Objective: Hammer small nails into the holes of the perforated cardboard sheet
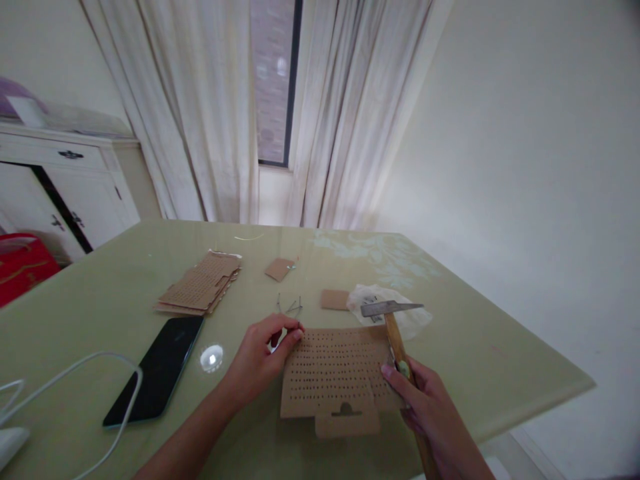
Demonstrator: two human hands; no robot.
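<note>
Green table [125, 280] fills lower frame. Perforated cardboard sheet [336, 377] lies flat at lower centre. Phone [157, 367] lower left, cardboard stack [200, 285] above it. Right hand [433, 417] closed around hammer [397, 333] handle, head raised over the sheet's upper right corner. Left hand [263, 360] pinches something small at the sheet's upper left corner, too small to identify.

No readable text anywhere — no labels, numbers.
</note>
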